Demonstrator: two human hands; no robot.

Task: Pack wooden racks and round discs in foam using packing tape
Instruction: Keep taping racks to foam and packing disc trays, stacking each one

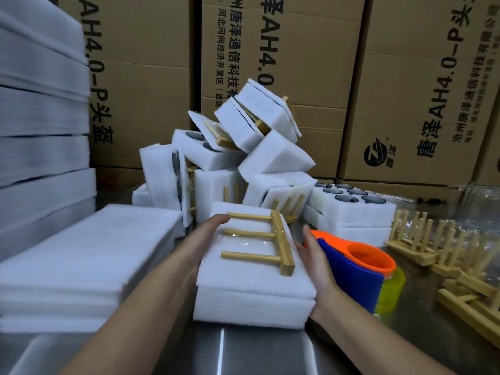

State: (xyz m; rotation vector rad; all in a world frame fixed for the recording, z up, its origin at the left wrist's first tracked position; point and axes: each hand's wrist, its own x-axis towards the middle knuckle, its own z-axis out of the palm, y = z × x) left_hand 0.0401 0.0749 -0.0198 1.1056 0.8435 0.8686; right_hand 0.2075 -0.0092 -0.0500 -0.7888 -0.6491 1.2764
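A white foam pack (251,277) lies on the steel table in front of me, with a wooden rack (273,240) taped flat on its top under clear tape. My left hand (208,234) presses against the pack's left side with straight fingers. On the right side, my right hand (311,253) lies flat against the pack and the rack's bar. An orange and blue tape dispenser (359,266) stands just right of my right hand. A foam block with dark round discs (349,198) set in holes sits behind it.
A heap of finished foam packs (243,147) rises behind the pack. Flat foam sheets (89,253) are stacked at left, with taller stacks (40,117) beyond. Loose wooden racks (443,244) lie at right near clear plastic. Cardboard boxes (405,90) wall the back.
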